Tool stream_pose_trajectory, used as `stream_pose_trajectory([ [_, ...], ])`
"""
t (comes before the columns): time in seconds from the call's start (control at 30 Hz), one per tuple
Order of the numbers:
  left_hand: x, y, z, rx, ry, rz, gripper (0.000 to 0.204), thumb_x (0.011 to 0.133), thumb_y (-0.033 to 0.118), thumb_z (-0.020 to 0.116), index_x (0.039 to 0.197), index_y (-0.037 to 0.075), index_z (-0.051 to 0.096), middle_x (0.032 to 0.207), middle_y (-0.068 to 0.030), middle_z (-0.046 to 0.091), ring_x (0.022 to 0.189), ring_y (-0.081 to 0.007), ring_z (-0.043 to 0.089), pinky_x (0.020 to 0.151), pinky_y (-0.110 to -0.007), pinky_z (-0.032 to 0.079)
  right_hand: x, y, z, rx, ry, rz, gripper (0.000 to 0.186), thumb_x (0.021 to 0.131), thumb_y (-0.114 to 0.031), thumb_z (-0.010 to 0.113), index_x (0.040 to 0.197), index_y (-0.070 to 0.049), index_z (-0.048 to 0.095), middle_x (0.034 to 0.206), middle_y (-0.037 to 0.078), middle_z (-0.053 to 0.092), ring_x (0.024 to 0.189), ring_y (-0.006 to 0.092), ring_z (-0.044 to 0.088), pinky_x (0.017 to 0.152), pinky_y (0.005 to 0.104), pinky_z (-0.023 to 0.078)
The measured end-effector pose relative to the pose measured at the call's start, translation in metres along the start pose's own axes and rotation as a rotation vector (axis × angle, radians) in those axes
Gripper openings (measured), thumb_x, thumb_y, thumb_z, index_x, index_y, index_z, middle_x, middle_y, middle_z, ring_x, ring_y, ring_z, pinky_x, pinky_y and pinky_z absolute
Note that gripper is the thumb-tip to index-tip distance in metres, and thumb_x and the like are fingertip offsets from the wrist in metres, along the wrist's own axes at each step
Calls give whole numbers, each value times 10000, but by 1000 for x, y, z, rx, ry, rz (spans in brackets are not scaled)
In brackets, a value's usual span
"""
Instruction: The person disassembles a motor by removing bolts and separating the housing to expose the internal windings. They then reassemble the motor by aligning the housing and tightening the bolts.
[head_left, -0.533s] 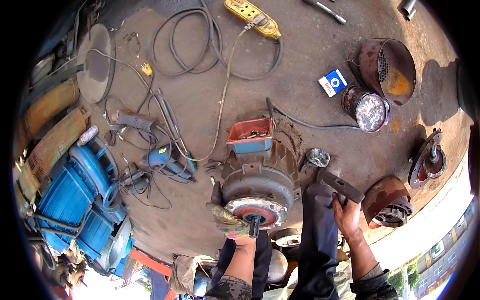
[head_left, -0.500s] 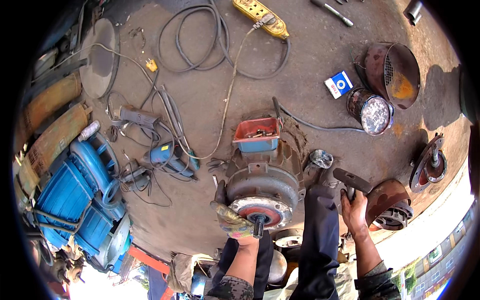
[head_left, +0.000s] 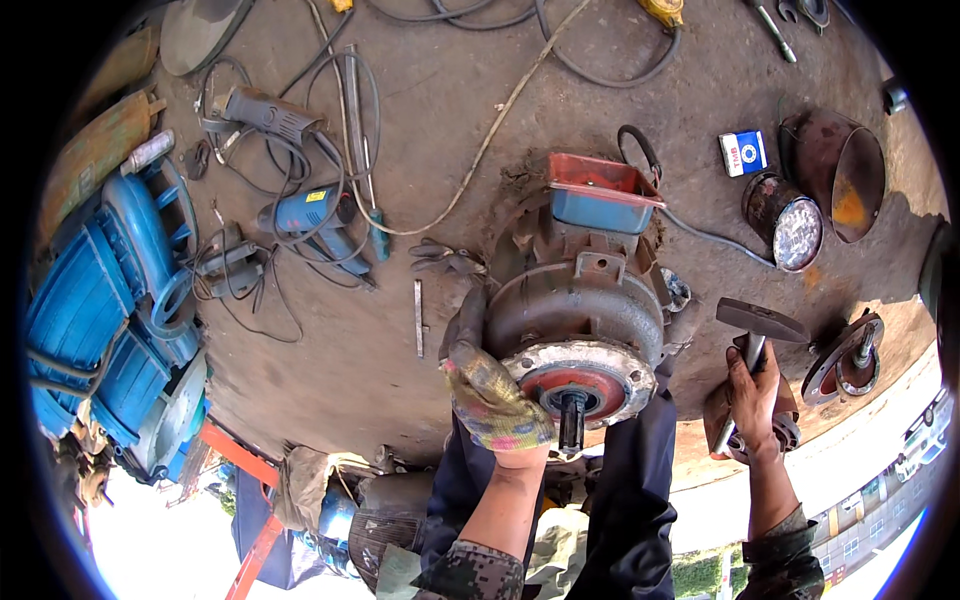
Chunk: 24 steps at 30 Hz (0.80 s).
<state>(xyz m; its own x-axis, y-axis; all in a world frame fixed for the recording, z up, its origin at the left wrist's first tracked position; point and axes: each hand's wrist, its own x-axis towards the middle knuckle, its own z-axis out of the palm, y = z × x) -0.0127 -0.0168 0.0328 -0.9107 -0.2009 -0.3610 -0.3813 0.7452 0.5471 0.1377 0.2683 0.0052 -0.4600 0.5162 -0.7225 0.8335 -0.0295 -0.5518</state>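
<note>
A person wearing camouflage sleeves and dark trousers is working over a heavy grey-brown motor point(head_left: 575, 305), which is sitting on bare, stained ground point(head_left: 370, 400) between the two hands. Its shaft point(head_left: 572, 420) is sticking out toward the person, through the middle of a red-centred, pale-rimmed end plate point(head_left: 630, 367).

The left hand point(head_left: 492, 385), in a stained yellowish glove, is pressing against the left side of the motor and its end plate. This hand is staying partly open, the fingers reaching up along the casing rather than wrapping around it; the motor is lying directly to its right.

The right hand point(head_left: 755, 395) is bare and closing firmly around the handle of a hammer point(head_left: 765, 321). The hammer's dark head is showing above the fist, and its handle is slanting down to the left below it. Hand and hammer are hovering to the right of the motor, apart from it, and a rusty metal cover point(head_left: 784, 412) is showing behind them.

On top of the motor, an open box point(head_left: 600, 208), red inside and blue outside, is facing upward. Farther right, a paint-smeared can point(head_left: 797, 235) is lying near a small blue-and-white carton point(head_left: 743, 153). To the left, a blue power drill point(head_left: 305, 210) is resting among tangled cords, and a thin metal strip point(head_left: 418, 318) is lying near the gloved hand.
</note>
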Motion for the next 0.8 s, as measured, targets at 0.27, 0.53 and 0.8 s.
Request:
stream_pose_trajectory([
  [0.27, 30, 13, -2, -366, -198, 55, 759, 1006, 384, 588, 1568, -55, 329, 1482, -271, 501, 1345, -396, 544, 1159, -495, 432, 3, -169, 52, 283, -292, 263, 116, 1062, -113, 629, 1143, -98, 547, 737, -55, 562, 518, 22, 419, 465, 226, 356],
  [0.53, -18, -54, 4, -27, -167, 16, 740, 1015, 528, 512, 1501, -27, 445, 1461, -218, 551, 1336, -357, 563, 1168, -495, 437, 11, -196, 66, 260, -338, 316, 130, 1044, -75, 603, 1160, -60, 546, 775, -17, 569, 535, 41, 456, 445, 246, 350],
  [0.8, -43, -99, 0, -512, -347, -543, 795, 1025, 671, 437, 1434, 1, 562, 1439, -166, 601, 1326, -319, 582, 1178, -494, 442, 3, -192, 71, 232, -325, 304, 112, 1033, -72, 617, 1130, -52, 564, 797, -12, 559, 594, 47, 471, 494, 243, 368],
])
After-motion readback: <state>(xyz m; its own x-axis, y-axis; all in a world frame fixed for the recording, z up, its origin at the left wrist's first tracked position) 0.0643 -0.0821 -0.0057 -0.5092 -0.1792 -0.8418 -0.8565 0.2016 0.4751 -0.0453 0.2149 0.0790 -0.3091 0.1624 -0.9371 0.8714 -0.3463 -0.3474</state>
